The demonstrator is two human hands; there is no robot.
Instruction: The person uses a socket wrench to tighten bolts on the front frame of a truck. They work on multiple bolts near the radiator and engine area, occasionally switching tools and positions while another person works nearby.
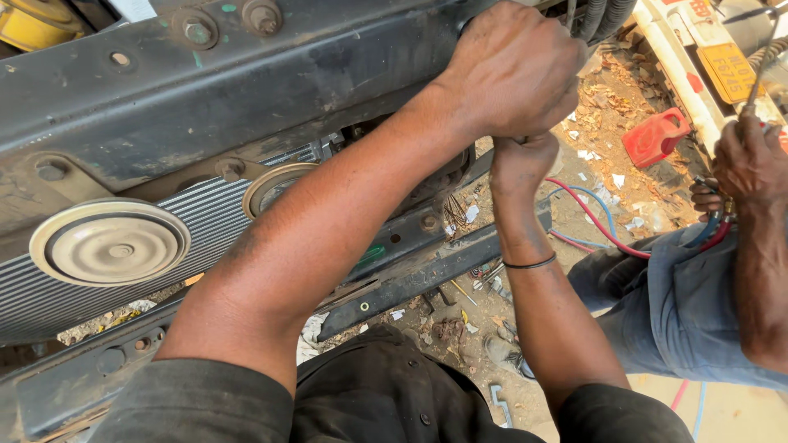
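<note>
Sleeves: dark grey work sleeves at the bottom edge, nearest the camera, both forearms reaching up and away from them.
Left hand: left hand is curled into a fist against the lower edge of the worn black steel vehicle frame beam, fingers wrapped round something I cannot make out.
Right hand: right hand is closed too, just under the left and touching it, with a thin black wristband on the forearm; it probably grips a tool handle or a wire, but the left fist hides it.
Thing being worked: it sits where the two fists meet, at the beam's underside, next to the black corrugated hoses.
Around it: two pale round horn discs are mounted before the silver finned radiator; a black lower crossbar runs beneath.
Progress: judging by both fists clamped on one spot, the fastening or pulling looks mid-way, nothing yet freed or hanging loose there.
Ground: dusty earth littered with dry leaves and scraps, a red plastic container lying on it.
Other person: a co-worker's hand at the right grips red and blue hoses, above grey trousers.
</note>
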